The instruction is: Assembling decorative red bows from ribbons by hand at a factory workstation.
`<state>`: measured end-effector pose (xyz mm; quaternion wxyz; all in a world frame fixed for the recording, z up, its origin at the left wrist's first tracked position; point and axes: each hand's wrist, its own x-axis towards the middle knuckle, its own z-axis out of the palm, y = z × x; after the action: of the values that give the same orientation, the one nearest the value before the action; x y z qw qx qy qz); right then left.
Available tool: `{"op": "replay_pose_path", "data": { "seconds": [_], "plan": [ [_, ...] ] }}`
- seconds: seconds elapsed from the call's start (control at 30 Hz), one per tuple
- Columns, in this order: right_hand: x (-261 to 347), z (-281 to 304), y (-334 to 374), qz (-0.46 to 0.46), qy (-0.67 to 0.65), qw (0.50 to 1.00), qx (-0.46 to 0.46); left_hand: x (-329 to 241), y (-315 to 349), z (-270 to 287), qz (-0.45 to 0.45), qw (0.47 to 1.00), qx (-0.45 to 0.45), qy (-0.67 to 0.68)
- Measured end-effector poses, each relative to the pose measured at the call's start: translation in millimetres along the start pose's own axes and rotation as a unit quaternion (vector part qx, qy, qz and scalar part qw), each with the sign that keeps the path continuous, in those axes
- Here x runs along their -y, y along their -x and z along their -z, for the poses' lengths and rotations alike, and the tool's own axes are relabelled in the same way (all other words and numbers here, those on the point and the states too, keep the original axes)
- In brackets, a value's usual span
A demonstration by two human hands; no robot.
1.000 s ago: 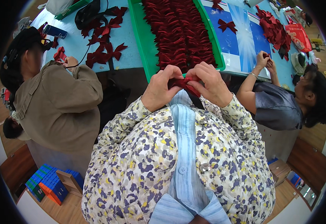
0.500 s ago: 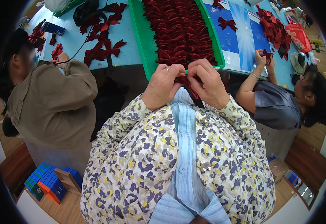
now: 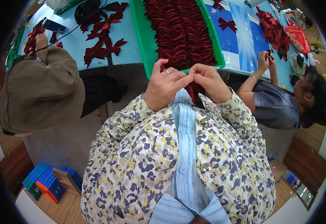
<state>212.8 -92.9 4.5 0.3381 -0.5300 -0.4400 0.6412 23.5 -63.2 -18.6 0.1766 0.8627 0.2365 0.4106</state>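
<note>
Just in front of my chest, at the near edge of the green tray [image 3: 138, 41], my two hands meet at their fingertips. My left hand [image 3: 165, 86] is closed, thumb and fingers pinching dark red fabric, a bit of which pokes out by the index finger. My right hand [image 3: 210, 84] pinches close against the left thumb. Below the fingers hangs a strip of the dark red ribbon bow [image 3: 195, 91]; most of it is hidden by my hands. The tray holds packed rows of dark red bows [image 3: 179, 33].
Loose red bows [image 3: 105, 48] lie left of the tray on the blue table [image 3: 127, 54]. A single bow [image 3: 227, 24] and a red heap [image 3: 275, 31] lie to the right. A co-worker sits at each side: a brown sleeve [image 3: 58, 71] left, a bare forearm [image 3: 249, 83] right.
My left hand has turned and its index finger has lifted; the hands have shifted slightly around the bow. The left co-worker's arm has reached farther left to the red pile there.
</note>
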Motion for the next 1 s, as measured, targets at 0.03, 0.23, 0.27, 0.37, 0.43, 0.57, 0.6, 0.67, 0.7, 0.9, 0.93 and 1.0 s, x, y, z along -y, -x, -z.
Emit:
{"op": "replay_pose_path", "data": {
  "seconds": [0.03, 0.23, 0.27, 0.37, 0.43, 0.57, 0.6, 0.67, 0.7, 0.9, 0.93, 1.0],
  "plan": [
    [-3, 1, -2, -0.052, -0.126, 0.99, 0.031, 0, 1, 1, 0.015, 1.0, 0.003, 0.006],
    [-31, 4, -15, 0.071, 0.057, 0.989, -0.116, 1, 4, 1, 0.189, 0.969, 0.072, 0.143],
    [-27, 3, -14, 0.071, 0.057, 0.989, -0.113, 2, 4, 2, 0.279, 0.934, 0.095, 0.2],
    [-4, 3, 1, 0.215, 0.218, 0.932, -0.193, 6, 8, 2, 0.281, 0.94, 0.079, 0.174],
    [10, -1, 11, 0.251, 0.256, 0.919, -0.161, 7, 7, 0, 0.261, 0.95, 0.067, 0.157],
    [14, -5, 16, 0.285, 0.346, 0.885, -0.129, 2, 5, -3, 0.178, 0.981, 0.033, 0.071],
    [13, -5, 15, 0.275, 0.372, 0.877, -0.133, 2, 4, -3, 0.158, 0.986, 0.031, 0.045],
    [7, -6, 11, 0.264, 0.365, 0.882, -0.14, 2, 4, -4, 0.145, 0.989, 0.023, 0.032],
    [6, -7, 9, 0.252, 0.358, 0.887, -0.145, 2, 4, -4, 0.133, 0.991, 0.014, 0.018],
    [8, -11, 10, 0.199, 0.333, 0.914, -0.121, 1, 1, -5, 0.081, 0.996, -0.023, 0.015],
    [9, -11, 10, 0.199, 0.334, 0.914, -0.121, 0, 1, -5, 0.081, 0.996, -0.023, 0.015],
    [10, -14, 12, 0.198, 0.307, 0.924, -0.117, 0, 2, -5, 0.066, 0.996, -0.05, 0.021]
  ]
}}
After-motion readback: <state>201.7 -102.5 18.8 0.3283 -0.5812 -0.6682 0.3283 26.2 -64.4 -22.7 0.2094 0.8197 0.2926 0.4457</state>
